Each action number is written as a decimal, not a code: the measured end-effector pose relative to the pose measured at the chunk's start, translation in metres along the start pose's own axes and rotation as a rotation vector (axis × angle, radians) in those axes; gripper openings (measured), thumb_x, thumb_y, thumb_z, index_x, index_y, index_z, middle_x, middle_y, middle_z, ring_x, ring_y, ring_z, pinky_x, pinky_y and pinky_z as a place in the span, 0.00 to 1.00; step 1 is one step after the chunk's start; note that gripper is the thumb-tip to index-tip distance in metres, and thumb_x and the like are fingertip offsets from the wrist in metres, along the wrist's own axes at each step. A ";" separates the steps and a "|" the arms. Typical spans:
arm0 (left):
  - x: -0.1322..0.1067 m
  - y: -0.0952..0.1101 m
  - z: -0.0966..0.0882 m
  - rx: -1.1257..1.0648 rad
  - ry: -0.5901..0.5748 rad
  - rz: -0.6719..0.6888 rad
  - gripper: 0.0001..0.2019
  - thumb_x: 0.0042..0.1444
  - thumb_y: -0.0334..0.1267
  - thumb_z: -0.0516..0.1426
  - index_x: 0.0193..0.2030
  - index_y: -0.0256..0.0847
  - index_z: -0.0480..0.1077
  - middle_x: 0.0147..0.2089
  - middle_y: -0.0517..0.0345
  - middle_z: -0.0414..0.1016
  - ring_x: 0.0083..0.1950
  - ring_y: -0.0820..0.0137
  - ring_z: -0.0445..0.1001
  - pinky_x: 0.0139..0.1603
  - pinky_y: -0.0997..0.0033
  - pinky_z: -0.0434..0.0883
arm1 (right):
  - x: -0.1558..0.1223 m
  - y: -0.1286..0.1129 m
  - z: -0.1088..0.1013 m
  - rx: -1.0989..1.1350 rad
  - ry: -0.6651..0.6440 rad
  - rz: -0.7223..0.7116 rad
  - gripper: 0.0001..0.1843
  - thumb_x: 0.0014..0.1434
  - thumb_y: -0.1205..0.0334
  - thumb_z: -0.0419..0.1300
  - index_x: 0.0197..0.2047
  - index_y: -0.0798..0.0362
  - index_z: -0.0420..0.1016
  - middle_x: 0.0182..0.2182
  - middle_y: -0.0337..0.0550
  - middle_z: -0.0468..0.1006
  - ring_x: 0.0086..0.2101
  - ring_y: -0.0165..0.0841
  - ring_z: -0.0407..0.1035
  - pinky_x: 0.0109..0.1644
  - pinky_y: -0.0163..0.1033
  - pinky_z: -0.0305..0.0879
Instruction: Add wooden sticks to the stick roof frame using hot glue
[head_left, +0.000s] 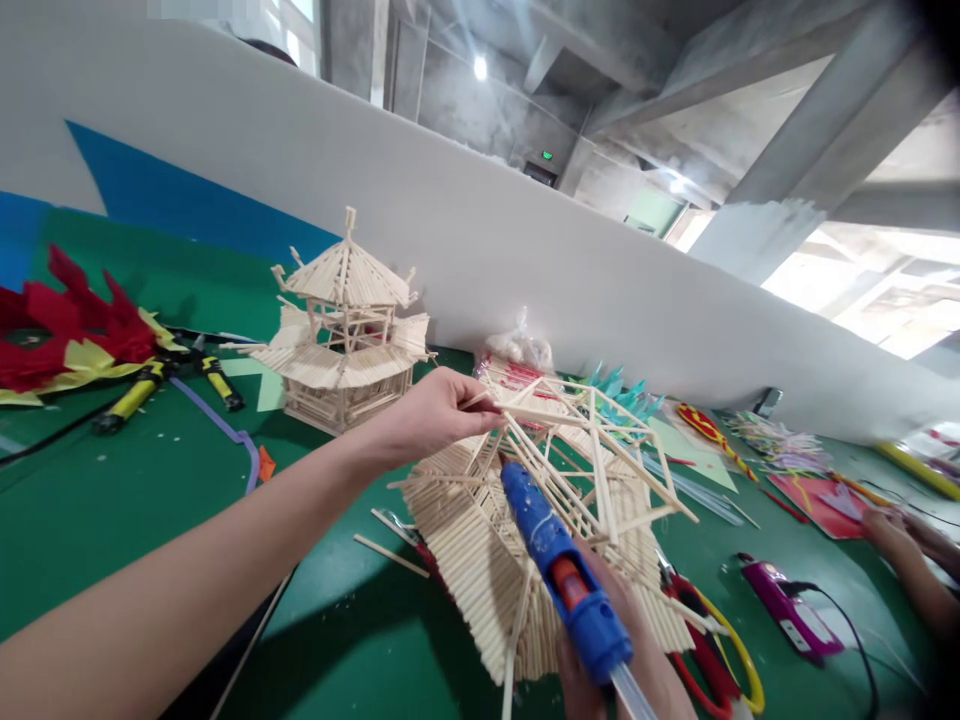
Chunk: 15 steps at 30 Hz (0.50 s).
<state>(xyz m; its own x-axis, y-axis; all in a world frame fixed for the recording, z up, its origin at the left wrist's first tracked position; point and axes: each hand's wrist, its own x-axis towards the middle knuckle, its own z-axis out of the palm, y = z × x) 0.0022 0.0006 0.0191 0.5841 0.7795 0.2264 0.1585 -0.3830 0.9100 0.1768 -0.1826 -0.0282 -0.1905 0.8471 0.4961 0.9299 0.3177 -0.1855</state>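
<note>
My left hand (435,412) reaches across and pinches a thin wooden stick (534,414), laying it along the top of the open frame of a stick-built roof (480,540) on the green table. My right hand (637,670) grips a blue glue gun (564,572) at the bottom edge. The gun's nozzle points up at the roof frame, just below the stick. A clear glue rod sticks out of the gun's back end.
A finished stick pagoda (345,325) stands behind my left hand. Yellow-handled pliers (217,380) and red and yellow paper shapes (71,330) lie at left. Red and yellow scissors (716,655) and a purple glue gun (791,608) lie right. Another person's hands (911,545) work at far right.
</note>
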 end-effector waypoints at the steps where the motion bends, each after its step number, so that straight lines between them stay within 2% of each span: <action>1: 0.000 0.000 0.000 0.002 -0.002 0.000 0.12 0.48 0.40 0.56 0.18 0.39 0.62 0.19 0.68 0.48 0.21 0.77 0.47 0.22 0.72 0.45 | 0.002 -0.002 0.001 0.003 0.008 0.016 0.33 0.56 0.62 0.49 0.64 0.51 0.44 0.47 0.50 0.73 0.44 0.46 0.70 0.35 0.43 0.73; 4: 0.002 -0.001 -0.001 0.006 -0.016 0.001 0.10 0.48 0.40 0.56 0.20 0.38 0.65 0.19 0.67 0.50 0.21 0.77 0.49 0.22 0.72 0.46 | 0.010 -0.011 0.002 0.019 0.049 0.077 0.33 0.57 0.63 0.48 0.64 0.52 0.43 0.46 0.52 0.73 0.43 0.47 0.70 0.38 0.47 0.72; 7: 0.002 -0.002 -0.002 0.014 -0.024 0.005 0.10 0.48 0.41 0.55 0.21 0.37 0.67 0.19 0.67 0.51 0.21 0.77 0.49 0.22 0.72 0.46 | 0.017 -0.018 0.001 0.015 0.078 0.096 0.31 0.58 0.63 0.48 0.63 0.52 0.44 0.44 0.54 0.74 0.41 0.47 0.71 0.37 0.48 0.72; 15: 0.002 0.000 -0.003 0.029 -0.026 0.005 0.11 0.48 0.40 0.55 0.19 0.38 0.64 0.19 0.68 0.48 0.21 0.77 0.47 0.22 0.73 0.45 | 0.021 -0.028 0.001 -0.012 0.117 0.148 0.29 0.58 0.63 0.48 0.62 0.49 0.47 0.44 0.54 0.73 0.41 0.47 0.71 0.33 0.46 0.73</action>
<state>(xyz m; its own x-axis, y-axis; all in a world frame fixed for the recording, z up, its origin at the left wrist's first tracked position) 0.0011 0.0036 0.0208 0.6050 0.7648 0.2215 0.1781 -0.4011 0.8986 0.1466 -0.1736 -0.0135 -0.0140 0.8289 0.5592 0.9487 0.1876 -0.2544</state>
